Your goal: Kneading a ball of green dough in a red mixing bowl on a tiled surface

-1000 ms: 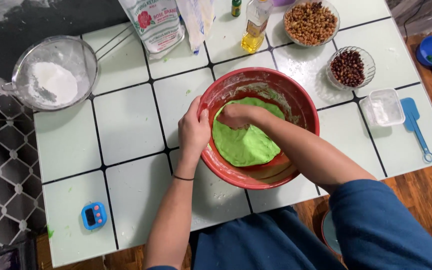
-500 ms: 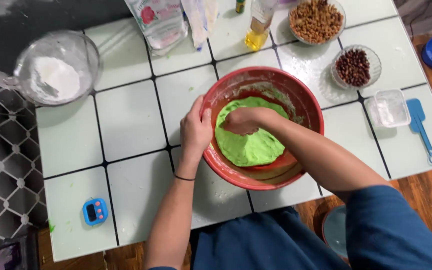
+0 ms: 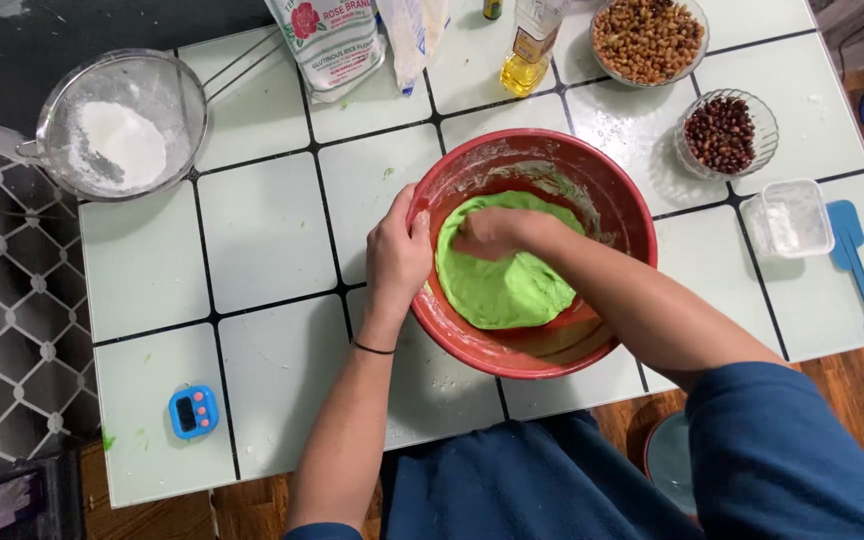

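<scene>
Green dough [image 3: 502, 290] under fisted right hand [image 3: 487, 232]; left hand [image 3: 397, 255] grips red bowl [image 3: 612, 190] rim, sieve [image 3: 122, 125] well apart.

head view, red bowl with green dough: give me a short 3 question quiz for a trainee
1. True or false: the left hand grips the rim of the round red mixing bowl.
2. What does the right hand press into?
A. white flour in the metal sieve
B. flat green dough
C. brown beans
3. What small blue gadget lies at the table's near left corner?

Key: 1 true; 2 B; 3 a small blue digital timer.
</scene>
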